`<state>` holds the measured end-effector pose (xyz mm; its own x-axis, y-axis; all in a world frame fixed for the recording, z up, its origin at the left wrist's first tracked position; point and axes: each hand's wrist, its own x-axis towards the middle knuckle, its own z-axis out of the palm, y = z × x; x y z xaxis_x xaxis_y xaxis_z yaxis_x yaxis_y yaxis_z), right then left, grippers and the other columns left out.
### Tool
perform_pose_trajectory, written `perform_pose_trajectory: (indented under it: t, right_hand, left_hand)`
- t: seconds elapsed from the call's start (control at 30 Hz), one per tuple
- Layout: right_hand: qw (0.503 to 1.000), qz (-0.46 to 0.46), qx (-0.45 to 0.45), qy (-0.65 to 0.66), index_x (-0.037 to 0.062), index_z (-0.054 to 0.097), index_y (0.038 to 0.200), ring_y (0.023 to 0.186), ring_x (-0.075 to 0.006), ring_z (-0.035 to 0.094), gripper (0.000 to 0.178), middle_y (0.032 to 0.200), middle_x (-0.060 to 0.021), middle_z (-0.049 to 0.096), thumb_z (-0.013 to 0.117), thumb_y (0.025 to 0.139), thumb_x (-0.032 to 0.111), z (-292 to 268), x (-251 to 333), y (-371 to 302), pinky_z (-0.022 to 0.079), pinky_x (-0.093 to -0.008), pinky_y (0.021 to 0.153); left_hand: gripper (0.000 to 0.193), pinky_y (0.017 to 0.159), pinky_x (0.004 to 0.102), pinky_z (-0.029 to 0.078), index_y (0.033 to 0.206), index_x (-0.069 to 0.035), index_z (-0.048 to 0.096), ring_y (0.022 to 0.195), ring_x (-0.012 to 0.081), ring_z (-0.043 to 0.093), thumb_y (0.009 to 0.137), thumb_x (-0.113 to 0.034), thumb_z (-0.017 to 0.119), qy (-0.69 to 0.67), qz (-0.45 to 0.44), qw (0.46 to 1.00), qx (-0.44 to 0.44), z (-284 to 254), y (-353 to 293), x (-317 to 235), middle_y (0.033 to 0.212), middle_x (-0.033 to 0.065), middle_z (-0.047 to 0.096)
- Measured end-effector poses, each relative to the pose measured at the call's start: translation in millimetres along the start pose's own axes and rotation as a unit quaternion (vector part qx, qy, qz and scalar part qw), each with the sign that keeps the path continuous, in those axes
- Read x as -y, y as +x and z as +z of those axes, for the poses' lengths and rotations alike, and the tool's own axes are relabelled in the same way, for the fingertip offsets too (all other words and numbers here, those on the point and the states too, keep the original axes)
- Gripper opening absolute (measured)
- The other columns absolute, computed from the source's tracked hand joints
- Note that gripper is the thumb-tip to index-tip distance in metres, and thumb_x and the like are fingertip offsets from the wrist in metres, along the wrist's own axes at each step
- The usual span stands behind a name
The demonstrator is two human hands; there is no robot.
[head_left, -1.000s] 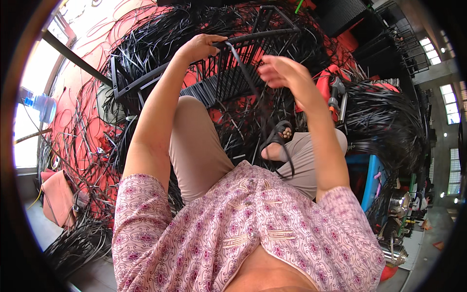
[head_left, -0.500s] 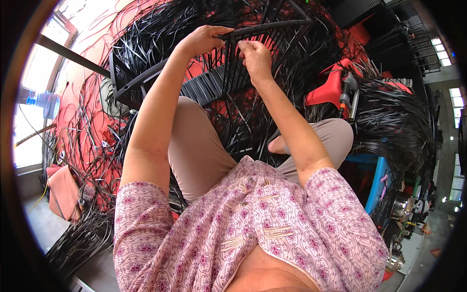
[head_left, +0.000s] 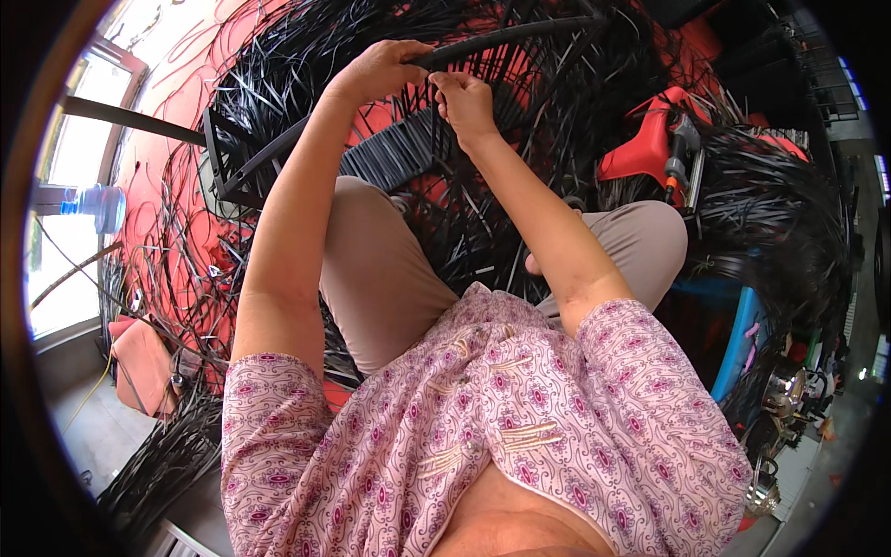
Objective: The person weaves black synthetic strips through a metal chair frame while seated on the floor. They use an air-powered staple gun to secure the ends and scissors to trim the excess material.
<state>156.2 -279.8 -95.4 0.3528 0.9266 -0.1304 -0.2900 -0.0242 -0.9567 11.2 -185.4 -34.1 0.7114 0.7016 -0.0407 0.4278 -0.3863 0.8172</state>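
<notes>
A black furniture frame (head_left: pixel 524 35), its curved rail wrapped in dark strip, stands in front of my knees. My left hand (head_left: pixel 379 71) curls over the rail at its left part, fingertips bent round it. Close beside it, just below the rail, my right hand (head_left: pixel 466 102) has thumb and forefinger pinched together on what looks like a thin black strip, mostly hidden by the fingers. Narrow black strips hang from the rail behind my right hand. Below them lies a row of dark flat slats or woven bands (head_left: pixel 388 153).
Heaps of loose black strips (head_left: pixel 770 195) cover the red floor mat (head_left: pixel 153 186). To the right are a red plastic stool (head_left: pixel 640 148), a power drill (head_left: pixel 682 148) and a blue tub (head_left: pixel 738 343). A clear blue water bottle (head_left: pixel 97 209) is at far left.
My right hand has shifted left, closer to my left hand. The rail's right end has moved slightly up and right. The whole view has turned a little.
</notes>
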Motion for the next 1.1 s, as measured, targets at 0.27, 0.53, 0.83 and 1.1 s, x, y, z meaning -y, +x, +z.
perform_pose_trajectory:
  t: [0.27,0.53,0.83,1.1]
  right_hand:
    - [0.992,0.001,-0.097,0.078,0.0000,0.066,0.087,0.051,-0.0060,0.051,0.017,0.068,-0.0012,0.061,0.070,0.088,0.016,9,-13,-6,0.040,-0.0224,0.046]
    - [0.991,-0.003,-0.101,0.083,-0.0033,0.065,0.093,0.052,-0.0070,0.054,0.014,0.069,-0.0029,0.061,0.071,0.084,0.005,3,-6,-3,0.041,-0.0202,0.044]
    - [0.979,-0.128,-0.060,-0.143,-0.0019,0.067,0.096,0.056,-0.0082,0.058,0.015,0.070,-0.0032,0.064,0.067,0.089,0.011,-23,-14,2,0.047,-0.0241,0.050]
    - [0.901,-0.200,-0.174,-0.344,0.0045,0.068,0.092,0.072,-0.0324,0.070,0.021,0.076,-0.0140,0.071,0.066,0.088,0.025,-20,-8,-10,0.054,-0.0420,0.071]
  left_hand:
    - [0.043,0.058,0.0214,0.044,0.129,-0.004,0.062,0.065,0.0037,0.053,0.086,-0.012,0.066,-0.032,0.002,0.999,0.015,2,-1,0,0.081,-0.0020,0.064]
    - [0.043,0.057,0.0239,0.046,0.126,-0.007,0.064,0.061,0.0063,0.053,0.083,-0.010,0.066,-0.075,-0.007,0.997,0.015,7,-5,-5,0.075,-0.0009,0.063]
    - [0.043,0.061,0.0207,0.045,0.128,-0.002,0.061,0.070,0.0039,0.053,0.086,-0.008,0.068,-0.073,-0.008,0.996,0.043,14,-6,-12,0.084,-0.0040,0.060]
    - [0.036,0.094,0.0252,0.044,0.122,0.001,0.064,0.097,0.0139,0.059,0.100,-0.026,0.054,-0.171,-0.010,0.985,0.030,18,-6,-9,0.099,0.0034,0.066]
